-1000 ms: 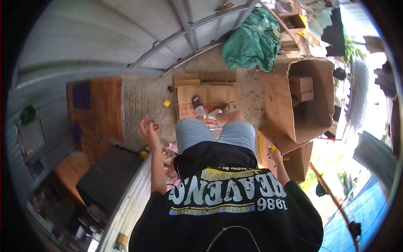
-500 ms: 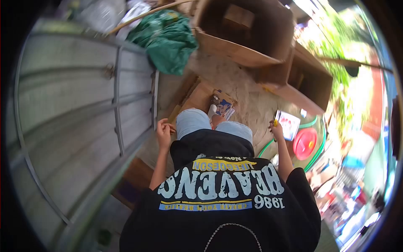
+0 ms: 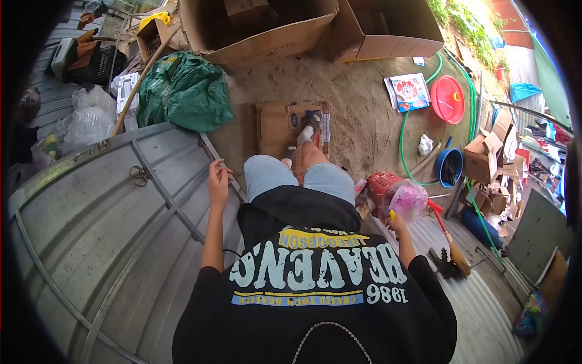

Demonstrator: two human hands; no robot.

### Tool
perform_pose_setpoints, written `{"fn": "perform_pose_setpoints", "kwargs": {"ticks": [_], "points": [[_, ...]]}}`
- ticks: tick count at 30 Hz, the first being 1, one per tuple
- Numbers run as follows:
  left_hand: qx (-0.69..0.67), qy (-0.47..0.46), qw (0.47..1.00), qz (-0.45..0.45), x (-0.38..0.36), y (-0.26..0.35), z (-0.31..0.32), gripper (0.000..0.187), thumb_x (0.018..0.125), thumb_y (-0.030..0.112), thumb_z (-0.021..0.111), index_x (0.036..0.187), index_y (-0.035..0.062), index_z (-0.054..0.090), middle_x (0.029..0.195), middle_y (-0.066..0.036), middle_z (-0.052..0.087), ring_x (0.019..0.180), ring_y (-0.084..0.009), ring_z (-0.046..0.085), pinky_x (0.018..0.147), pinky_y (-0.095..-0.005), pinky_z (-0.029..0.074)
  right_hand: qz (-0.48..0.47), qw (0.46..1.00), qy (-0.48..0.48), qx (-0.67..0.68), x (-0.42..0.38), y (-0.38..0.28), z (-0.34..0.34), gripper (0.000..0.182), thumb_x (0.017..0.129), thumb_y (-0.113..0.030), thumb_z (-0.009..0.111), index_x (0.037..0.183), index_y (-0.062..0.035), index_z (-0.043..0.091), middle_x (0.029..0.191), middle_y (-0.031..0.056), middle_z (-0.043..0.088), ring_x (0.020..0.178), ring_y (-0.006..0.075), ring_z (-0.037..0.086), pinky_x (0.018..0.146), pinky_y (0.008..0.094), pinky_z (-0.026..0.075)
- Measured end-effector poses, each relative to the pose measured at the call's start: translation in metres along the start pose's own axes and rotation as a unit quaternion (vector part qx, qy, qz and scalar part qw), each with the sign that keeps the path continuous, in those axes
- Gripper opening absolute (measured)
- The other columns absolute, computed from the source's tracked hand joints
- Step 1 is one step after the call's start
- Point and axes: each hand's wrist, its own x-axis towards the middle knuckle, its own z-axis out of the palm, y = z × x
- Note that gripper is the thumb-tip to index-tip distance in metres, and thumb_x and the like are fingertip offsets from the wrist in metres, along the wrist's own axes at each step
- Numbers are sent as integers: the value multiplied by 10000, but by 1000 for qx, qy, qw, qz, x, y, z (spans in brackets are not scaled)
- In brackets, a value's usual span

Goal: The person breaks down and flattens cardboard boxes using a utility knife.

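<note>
My left hand (image 3: 219, 181) is raised beside the grey corrugated metal door (image 3: 109, 206), its fingers loosely bent and apart with nothing visible in them. Low at my right side, my right hand (image 3: 397, 223) is closed around a small yellow-ended object (image 3: 392, 215); the rest of it is hidden in the fist. Nearest to that hand are a pink plastic bag (image 3: 407, 199) and a red basket (image 3: 382, 184). A foot in a sandal (image 3: 309, 126) rests on a flattened cardboard piece (image 3: 276, 127) in front of me.
Large open cardboard boxes (image 3: 273, 48) stand ahead. A green plastic sack (image 3: 185, 91) sits by the door's far end. To the right are a red basin (image 3: 448, 100), a blue bucket (image 3: 449, 167), a green hose (image 3: 403, 145) and a broom (image 3: 456, 255).
My view has swung round to the right, so the boxes and sack shift left and the bucket, basket and broom show. My right hand has dropped lower, still holding the yellow-ended object.
</note>
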Motion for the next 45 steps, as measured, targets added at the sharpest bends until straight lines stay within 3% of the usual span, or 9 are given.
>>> {"fn": "perform_pose_setpoints", "kwargs": {"ticks": [2,5,17,21,26,34,36,40,45], "points": [[-26,24,998,-42,-22,-29,-16,230,854,85,399,1079,47,426,758,-51,548,580,-96,517,504,-205,399,7,999,13,-36,-1,-15,10,178,712,-48,520,887,-22,515,593,75,547,433,158,524,388,276,419],[-25,35,994,-105,-54,-80,-40,238,837,59,409,1072,43,434,727,-56,554,572,-97,523,504,-207,404,-170,978,122,3,19,-23,16,144,761,-64,515,899,-24,529,637,67,556,525,152,551,464,278,437],[91,138,974,-154,-110,-138,-149,267,813,75,419,1078,48,450,740,-74,586,605,-126,548,565,-241,426,-198,967,83,-136,23,-76,-1,151,755,-63,504,895,-19,540,650,70,569,536,150,544,481,284,429],[93,110,975,-169,-116,-142,-128,268,825,82,413,1090,58,439,748,-60,574,591,-97,523,511,-198,391,-171,975,112,-88,22,-105,6,168,739,-76,511,893,-12,526,663,88,573,537,173,547,488,303,431],[50,13,989,-142,-96,-122,-88,269,831,94,427,1098,63,439,749,-51,569,598,-90,524,516,-200,389,-308,926,127,-177,27,-117,18,179,722,-101,530,873,-5,534,662,103,570,536,204,549,507,313,437],[71,-4,995,-68,-16,-36,-47,237,821,73,425,1051,33,470,727,-78,572,604,-127,544,575,-251,449,-189,974,68,-103,41,-99,-7,161,735,-64,514,887,-17,541,646,72,568,553,132,562,481,266,444],[76,7,996,-55,5,-25,-31,234,821,71,426,1047,31,473,723,-80,571,605,-128,545,579,-252,452,-109,992,44,56,67,-88,-16,193,712,-118,561,886,-33,554,706,155,593,694,289,593,623,374,451],[87,-3,996,-31,43,-31,-5,251,824,64,423,1072,40,453,739,-53,564,608,-107,533,535,-227,428,-207,964,125,-107,130,-91,-25,181,722,-118,543,880,-31,558,681,103,597,584,201,588,537,331,465],[151,-50,987,-34,40,2,22,253,799,66,440,1050,52,472,709,-80,587,607,-148,572,581,-263,452,-170,978,83,93,89,-179,-41,125,743,-96,514,832,-26,566,621,86,596,529,149,562,497,275,435]]}}
